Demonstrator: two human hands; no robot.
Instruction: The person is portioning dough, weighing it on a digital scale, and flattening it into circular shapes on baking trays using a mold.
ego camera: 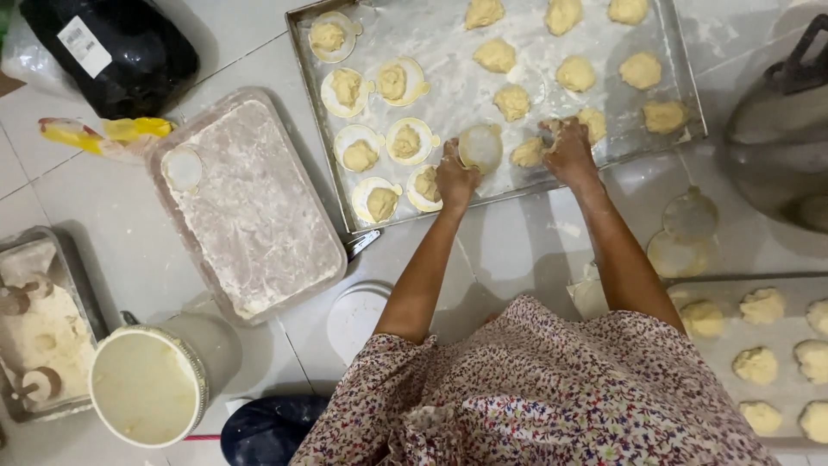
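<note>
On the white tiled floor (517, 250) lies a big metal tray (681, 78) dusted with flour. The left hand (454, 179) is at the near edge of the tray. Its fingers are curled around the edge of a flat round dough disc (481, 147), and it holds the disc just over the tray. The right hand (569, 151) is close beside it, also at the near edge. Its fingers are bent over a small lump of filling (552, 129), which it seems to pinch, but I cannot tell how tight. Another yellow ball (528, 153) sits between the two hands.

On the left part of the tray lie more round discs, each with a yellow ball on top, like this one (407, 141). On the right part lie bare yellow balls (576, 73) in rows.

To the left of the big tray is a plastic tray of flour (250, 216) with one white disc (183, 168) in its corner. Near the bottom left stands a round tub (142, 388) with pale stuff inside. Next to it is a metal box (39, 328) with dough scraps. On the right is a second tray (690, 289) with more yellow balls, and two flat discs (681, 233) lie on the floor above it. A black bag (112, 47) rests at the top left.
</note>
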